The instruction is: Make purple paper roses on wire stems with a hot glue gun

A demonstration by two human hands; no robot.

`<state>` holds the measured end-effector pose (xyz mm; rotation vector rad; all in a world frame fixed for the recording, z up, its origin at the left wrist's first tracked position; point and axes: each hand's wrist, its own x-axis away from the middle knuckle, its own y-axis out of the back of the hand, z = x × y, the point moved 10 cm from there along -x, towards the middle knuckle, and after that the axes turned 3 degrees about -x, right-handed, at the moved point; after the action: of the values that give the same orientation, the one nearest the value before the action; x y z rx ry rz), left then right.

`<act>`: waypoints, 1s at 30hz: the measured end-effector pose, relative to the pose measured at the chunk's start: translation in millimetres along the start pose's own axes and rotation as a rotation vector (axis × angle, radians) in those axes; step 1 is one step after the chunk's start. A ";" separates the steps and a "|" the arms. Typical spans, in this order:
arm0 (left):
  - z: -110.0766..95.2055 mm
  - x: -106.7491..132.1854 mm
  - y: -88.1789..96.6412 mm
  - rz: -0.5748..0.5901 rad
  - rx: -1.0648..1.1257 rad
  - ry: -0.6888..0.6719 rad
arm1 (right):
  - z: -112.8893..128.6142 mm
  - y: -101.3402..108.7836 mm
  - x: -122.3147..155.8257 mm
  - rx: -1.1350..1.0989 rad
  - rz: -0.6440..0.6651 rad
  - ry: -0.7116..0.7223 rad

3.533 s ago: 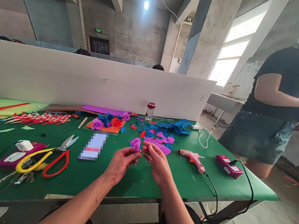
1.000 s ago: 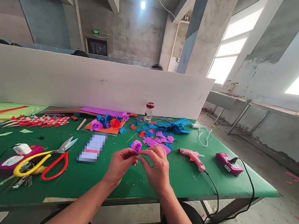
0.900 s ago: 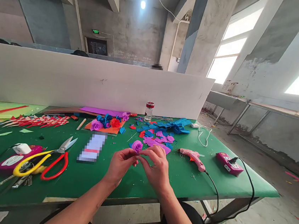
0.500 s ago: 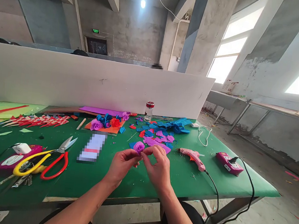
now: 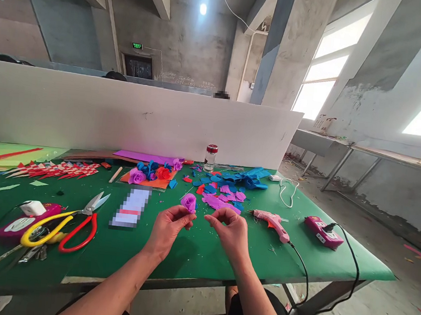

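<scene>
My left hand point(image 5: 167, 227) pinches the base of a small purple paper rose point(image 5: 189, 202) and holds it up over the green table point(image 5: 193, 251). A short gap to the right, my right hand point(image 5: 230, 228) has its fingers curled and thumb and forefinger pinched together; nothing shows between them. Loose purple, blue and red paper petals point(image 5: 225, 191) lie just beyond both hands.
A pink glue gun point(image 5: 271, 223) and a pink power strip point(image 5: 323, 232) lie to the right, cords trailing off the edge. Yellow and red scissors point(image 5: 62, 224) lie left. Finished roses point(image 5: 150, 172) on orange paper, a small jar point(image 5: 211, 157) and a white divider board point(image 5: 124, 116) stand behind.
My right hand has come off the rose and moved a little right. The left hand still holds the rose. The person standing at the right 3.5 s ago is gone.
</scene>
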<state>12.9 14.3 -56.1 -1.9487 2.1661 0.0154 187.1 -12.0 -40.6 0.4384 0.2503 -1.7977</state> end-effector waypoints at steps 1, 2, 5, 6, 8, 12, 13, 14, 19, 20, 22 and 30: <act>-0.4 0.4 -2.0 0.012 -0.020 -0.010 | 2.1 -3.5 1.5 -0.023 0.017 -0.005; -0.4 0.8 -4.3 0.027 -0.037 -0.020 | 4.7 -7.2 2.8 -0.053 0.036 -0.003; 2.1 0.4 -8.3 0.053 -0.051 -0.040 | 12.4 -13.8 5.1 -0.129 0.062 0.032; 3.1 -0.2 -8.4 0.052 -0.043 -0.046 | 14.3 -13.3 5.4 -0.130 0.052 0.049; 4.8 -1.7 -7.2 0.039 -0.024 -0.052 | 16.9 -9.9 5.6 -0.093 0.020 0.085; 3.3 -1.2 -3.3 -0.002 0.005 -0.065 | 15.8 -4.1 7.4 -0.050 -0.026 0.116; 2.1 0.1 -2.8 -0.008 0.016 -0.071 | 13.1 -4.2 8.0 -0.059 -0.027 0.101; 1.1 1.9 -2.2 -0.016 0.027 -0.074 | 9.9 -4.4 8.5 -0.074 -0.027 0.081; -1.6 13.4 -0.7 -0.070 0.075 -0.104 | -1.2 -8.6 9.4 -0.176 -0.011 0.031; -1.5 15.1 -2.0 -0.073 0.083 -0.113 | -1.4 -8.9 9.5 -0.174 -0.008 0.034; -0.2 17.3 -5.7 -0.075 0.094 -0.128 | 0.4 -7.5 10.7 -0.162 -0.012 0.047; 9.4 22.0 -17.9 -0.036 0.075 -0.141 | 5.2 -7.0 18.6 -0.173 0.035 0.034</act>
<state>29.9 -7.9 -66.5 -1.8846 2.0131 0.0623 175.4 -28.6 -44.1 0.3483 0.4160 -1.7190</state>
